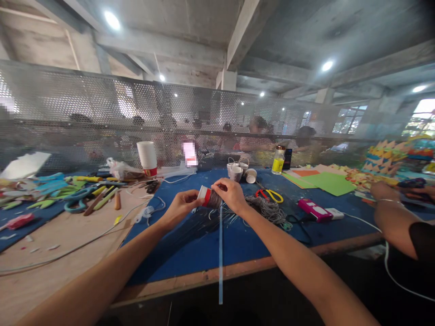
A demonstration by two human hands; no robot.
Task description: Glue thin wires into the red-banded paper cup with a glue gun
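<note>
My left hand [181, 206] grips a paper cup [201, 194] with a red band, held tilted on its side above the blue mat. Grey cord [214, 199] is wound around the part of the cup nearer my right hand. The fingers of my right hand [231, 192] are pinched together against this wound cord; their tips are partly hidden. A pale translucent strip [220, 253] hangs from below the cup past the table edge. Beside my right wrist lies a loose heap of grey cord [268, 210], with scissors [270, 195] with red and yellow handles behind it.
Small cord-wrapped cups [235, 171] stand behind my hands, near a yellow-labelled bottle [277, 160]. A stack of paper cups [147, 156] is at back left. A magenta glue gun-like device [314, 210] lies right, its white cable running toward another person's arm [390, 217]. Tools [102, 199] lie left.
</note>
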